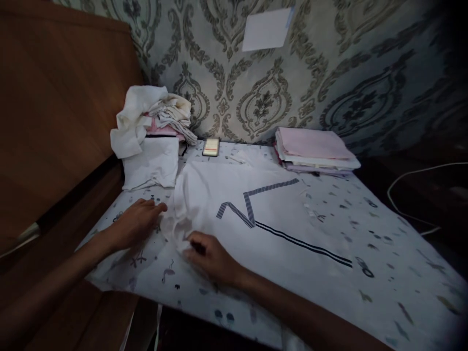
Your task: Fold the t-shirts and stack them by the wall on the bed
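A white garment (226, 180) with dark zigzag stripes and a double black line lies spread on the patterned cloth of the table (383, 263). Its left edge is bunched and wrinkled. My right hand (210, 256) has its fingers curled on that edge near the front, thumb and fingertips around the white fabric. Just left of the garment, my left hand (141, 219) hovers low over the cloth, fingers loosely extended and nothing seen in it.
A rumpled pile of clothes (149, 117) sits at the back left beside a wooden panel (62, 97). Folded clothes (314, 146) are stacked at the back right. A small framed card (211, 146) stands near the wall. A white cable (413, 173) runs at the right.
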The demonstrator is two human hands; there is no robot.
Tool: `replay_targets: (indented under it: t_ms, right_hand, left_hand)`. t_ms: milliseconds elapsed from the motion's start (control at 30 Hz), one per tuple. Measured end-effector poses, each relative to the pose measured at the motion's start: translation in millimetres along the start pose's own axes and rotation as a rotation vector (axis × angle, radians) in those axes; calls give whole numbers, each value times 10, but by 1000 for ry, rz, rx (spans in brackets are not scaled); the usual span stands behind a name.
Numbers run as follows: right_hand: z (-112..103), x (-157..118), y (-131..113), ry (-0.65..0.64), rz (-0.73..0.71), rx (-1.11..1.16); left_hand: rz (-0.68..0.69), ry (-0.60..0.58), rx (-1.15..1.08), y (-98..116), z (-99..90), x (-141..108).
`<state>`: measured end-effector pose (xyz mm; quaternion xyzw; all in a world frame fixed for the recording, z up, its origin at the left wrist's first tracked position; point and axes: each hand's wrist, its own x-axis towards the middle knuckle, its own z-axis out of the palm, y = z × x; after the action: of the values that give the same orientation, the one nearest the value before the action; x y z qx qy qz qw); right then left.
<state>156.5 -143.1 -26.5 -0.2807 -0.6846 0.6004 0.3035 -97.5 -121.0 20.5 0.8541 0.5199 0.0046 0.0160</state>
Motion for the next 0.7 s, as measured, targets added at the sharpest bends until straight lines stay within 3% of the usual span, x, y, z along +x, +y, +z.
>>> replay_targets:
  t_ms: [100, 233, 400, 600, 700]
  right_hand:
    - [39, -12, -14, -223, -190, -374]
    - [61, 78, -57, -358, -270, -524]
    - [-41, 277, -86, -209, -236, -558]
    - [-221, 544, -107, -71, -138, -483]
    - [-234, 706, -86, -19, -99, -490]
  left_hand:
    - [-131, -17, -43, -205, -115, 195]
    - [-109, 139, 0, -387, -22, 719]
    - [-52, 62, 130, -531, 89, 1205]
    - [-1, -31, 170, -841, -80, 1106]
    - [-52, -104, 101, -870, -84, 1089]
